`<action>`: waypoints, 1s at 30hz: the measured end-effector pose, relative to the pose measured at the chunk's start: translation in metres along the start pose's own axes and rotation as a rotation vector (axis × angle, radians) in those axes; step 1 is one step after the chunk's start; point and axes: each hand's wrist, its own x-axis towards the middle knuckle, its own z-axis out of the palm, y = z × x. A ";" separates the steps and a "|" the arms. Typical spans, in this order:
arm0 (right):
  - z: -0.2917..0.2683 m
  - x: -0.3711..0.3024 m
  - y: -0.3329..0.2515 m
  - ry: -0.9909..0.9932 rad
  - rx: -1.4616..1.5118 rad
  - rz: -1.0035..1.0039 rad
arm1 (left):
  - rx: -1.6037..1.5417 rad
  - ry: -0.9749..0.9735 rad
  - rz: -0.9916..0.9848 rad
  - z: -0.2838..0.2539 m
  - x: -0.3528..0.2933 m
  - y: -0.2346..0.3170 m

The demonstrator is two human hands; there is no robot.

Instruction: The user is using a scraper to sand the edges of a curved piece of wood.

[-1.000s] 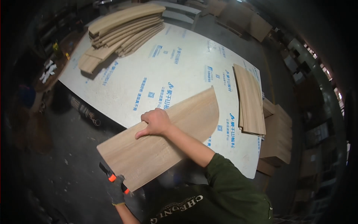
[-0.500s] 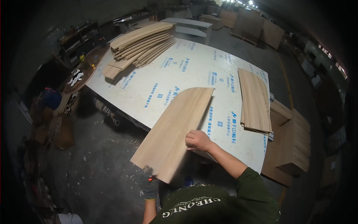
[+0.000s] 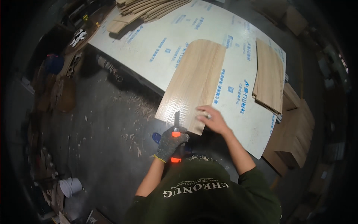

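My left hand (image 3: 170, 145), in a grey glove with a yellow cuff, is closed around a utility knife (image 3: 176, 134) with orange parts. The knife's blade is out and points away from me, over the near end of a wood-grain panel (image 3: 197, 82). This panel lies on the white sheet-topped table (image 3: 149, 71), its rounded end far and its straight end reaching past the near edge. Bare, my right hand (image 3: 212, 119) is at the panel's right edge near that end, fingers apart. A small shiny thing, perhaps a ring, shows at its fingers.
Several curved wood strips (image 3: 149, 11) are piled at the table's far left. A few stacked panels (image 3: 268, 74) lie along its right side, with wooden box-like pieces (image 3: 294, 138) beyond. A white bucket (image 3: 70, 186) stands on the floor at lower left, near scattered shavings.
The panel has gone from raised and slanted in my grip to lying on the table. My right hand has loosened from its edge. My left hand has risen, bringing the knife into plain view.
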 end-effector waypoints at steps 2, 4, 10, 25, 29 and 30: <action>0.034 -0.006 -0.010 -0.031 0.246 -0.066 | 0.113 -0.086 0.002 0.004 -0.009 0.012; 0.048 -0.004 -0.038 -0.077 0.412 0.119 | 0.178 -0.106 0.010 0.008 -0.012 0.013; 0.062 -0.021 -0.029 -0.083 0.494 0.343 | -0.305 -0.303 -0.138 0.016 -0.043 0.001; 0.102 -0.087 0.068 -0.004 0.849 0.818 | 0.372 0.461 -0.131 -0.095 0.086 -0.039; 0.099 -0.077 0.066 -0.014 0.890 0.799 | 0.368 0.489 -0.117 -0.100 0.081 -0.058; 0.100 -0.073 0.063 -0.101 0.848 0.790 | 0.520 0.476 -0.053 -0.122 0.081 -0.094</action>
